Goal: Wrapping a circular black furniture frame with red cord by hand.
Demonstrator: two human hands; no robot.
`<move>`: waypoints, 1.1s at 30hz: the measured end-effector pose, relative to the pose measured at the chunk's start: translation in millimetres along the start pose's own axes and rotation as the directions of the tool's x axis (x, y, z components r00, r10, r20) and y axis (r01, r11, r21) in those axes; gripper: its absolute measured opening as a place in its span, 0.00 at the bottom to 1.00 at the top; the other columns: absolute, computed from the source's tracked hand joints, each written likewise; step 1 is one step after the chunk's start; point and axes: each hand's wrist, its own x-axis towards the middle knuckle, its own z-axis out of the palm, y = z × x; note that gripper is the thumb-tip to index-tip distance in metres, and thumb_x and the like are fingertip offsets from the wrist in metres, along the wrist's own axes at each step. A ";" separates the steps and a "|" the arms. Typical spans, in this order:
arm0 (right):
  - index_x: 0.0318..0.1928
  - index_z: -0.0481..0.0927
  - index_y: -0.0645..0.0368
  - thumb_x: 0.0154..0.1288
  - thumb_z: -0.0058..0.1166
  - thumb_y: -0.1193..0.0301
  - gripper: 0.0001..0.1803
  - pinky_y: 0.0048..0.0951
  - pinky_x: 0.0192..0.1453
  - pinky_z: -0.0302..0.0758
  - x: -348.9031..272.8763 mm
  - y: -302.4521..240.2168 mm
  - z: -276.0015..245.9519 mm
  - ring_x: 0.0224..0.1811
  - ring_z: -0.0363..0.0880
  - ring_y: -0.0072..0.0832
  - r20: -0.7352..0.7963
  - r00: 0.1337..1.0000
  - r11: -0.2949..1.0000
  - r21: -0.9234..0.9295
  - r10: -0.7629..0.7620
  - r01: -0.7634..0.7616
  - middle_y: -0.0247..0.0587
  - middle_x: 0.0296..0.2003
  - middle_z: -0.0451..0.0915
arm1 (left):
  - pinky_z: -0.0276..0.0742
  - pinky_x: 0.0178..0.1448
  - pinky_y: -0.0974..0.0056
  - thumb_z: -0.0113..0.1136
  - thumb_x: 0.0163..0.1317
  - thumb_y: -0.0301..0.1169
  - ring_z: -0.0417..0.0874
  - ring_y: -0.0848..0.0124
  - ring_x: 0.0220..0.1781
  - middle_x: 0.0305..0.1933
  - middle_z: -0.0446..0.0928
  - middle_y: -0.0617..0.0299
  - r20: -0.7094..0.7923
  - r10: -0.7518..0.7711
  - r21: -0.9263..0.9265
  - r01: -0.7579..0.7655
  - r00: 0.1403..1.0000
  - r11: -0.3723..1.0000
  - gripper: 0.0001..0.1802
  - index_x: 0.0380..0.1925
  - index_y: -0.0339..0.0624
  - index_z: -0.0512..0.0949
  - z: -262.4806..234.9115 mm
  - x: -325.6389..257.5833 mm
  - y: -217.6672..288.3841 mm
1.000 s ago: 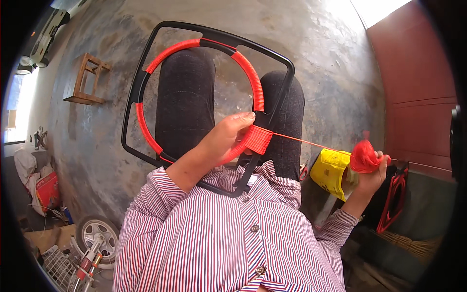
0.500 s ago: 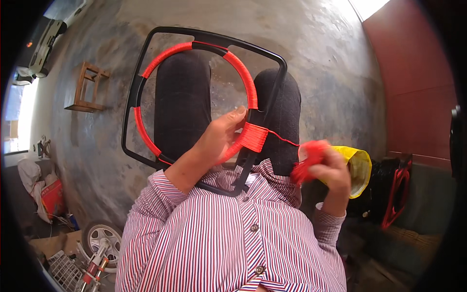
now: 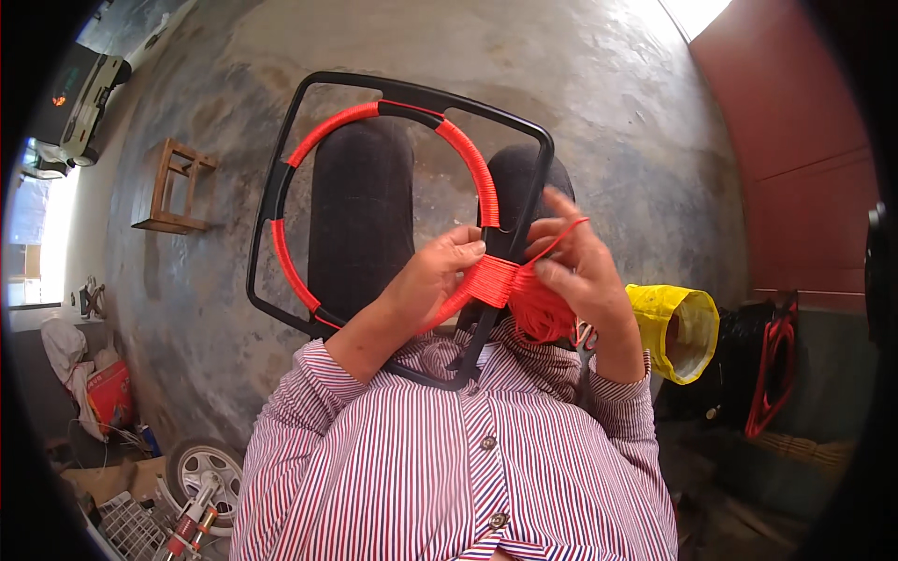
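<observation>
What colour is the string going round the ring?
Bright red string, wound round the black frame; the head view shows it.

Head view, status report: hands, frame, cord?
Left hand grips wrapped frame. Right hand holds red cord bundle, strand over fingers. Nothing obstructing.

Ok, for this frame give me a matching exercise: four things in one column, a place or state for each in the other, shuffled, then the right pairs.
Things:
1. black frame
2. ball of red cord
3. yellow bag
4. wooden stool

Places or states:
A. lies open-mouthed at the person's right
B. held in the right hand
C. stands on the concrete floor, far left
D. rests on the lap, inner ring partly wrapped in red, gripped by the left hand

Pairs: 1-D, 2-B, 3-A, 4-C
</observation>
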 end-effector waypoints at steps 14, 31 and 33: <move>0.59 0.75 0.58 0.46 0.70 0.72 0.35 0.43 0.67 0.66 29.2 -24.9 61.9 0.64 0.72 0.44 0.141 0.821 0.514 -0.717 -0.554 0.470 0.41 0.55 0.79 | 0.76 0.51 0.64 0.65 0.56 0.24 0.76 0.65 0.50 0.53 0.71 0.53 0.351 0.738 0.813 -0.579 0.577 0.065 0.23 0.54 0.38 0.74 -5.8 -13.1 -10.0; 0.24 0.73 0.60 0.46 0.61 0.65 0.13 0.28 0.34 0.71 -40.3 0.8 -58.8 0.25 0.72 0.26 0.113 0.945 0.930 -0.248 0.307 -0.273 0.34 0.22 0.76 | 0.65 0.36 0.75 0.42 0.77 0.41 0.69 0.81 0.28 0.31 0.76 0.65 -0.291 0.206 0.342 -0.100 0.934 0.934 0.21 0.57 0.37 0.69 -16.2 3.2 0.6; 0.26 0.72 0.58 0.47 0.59 0.67 0.11 0.29 0.40 0.71 -52.6 9.4 -69.8 0.29 0.73 0.28 -0.053 0.982 0.940 0.304 0.181 -0.157 0.35 0.25 0.76 | 0.68 0.38 0.74 0.40 0.77 0.44 0.72 0.81 0.30 0.32 0.77 0.64 -0.255 0.157 0.349 -0.060 0.954 0.935 0.24 0.60 0.37 0.68 -16.6 3.1 2.0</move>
